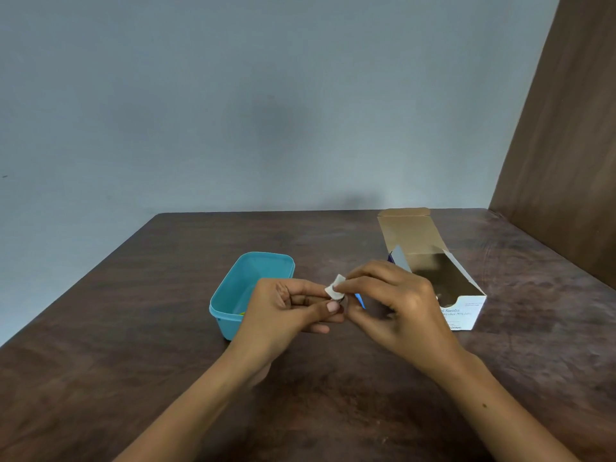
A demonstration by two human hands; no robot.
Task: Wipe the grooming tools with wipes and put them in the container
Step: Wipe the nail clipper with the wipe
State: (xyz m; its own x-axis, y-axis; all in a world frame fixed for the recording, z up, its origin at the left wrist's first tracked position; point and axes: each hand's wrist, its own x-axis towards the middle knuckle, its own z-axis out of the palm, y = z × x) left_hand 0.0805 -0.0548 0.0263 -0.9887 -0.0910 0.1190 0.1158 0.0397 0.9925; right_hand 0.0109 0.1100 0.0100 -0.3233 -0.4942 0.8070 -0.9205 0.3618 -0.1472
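Note:
My left hand [293, 305] pinches a small grooming tool between thumb and fingers; only a dark bit of the tool [340, 300] shows, the rest is hidden. My right hand [390, 301] pinches a small white wipe [336, 287] folded over the tool's end. A thin blue piece [360, 300] sticks out below my right fingers. The open teal plastic container [233, 295] stands just left of my hands, partly covered by my left hand, with a small yellow-green item [241, 313] inside.
An open white cardboard box of alcohol swabs [463, 311] lies to the right of my hands, its flap raised toward the back. Everything sits on a dark wooden table [133, 328]. A brown panel [566, 161] stands at the right, a grey wall behind.

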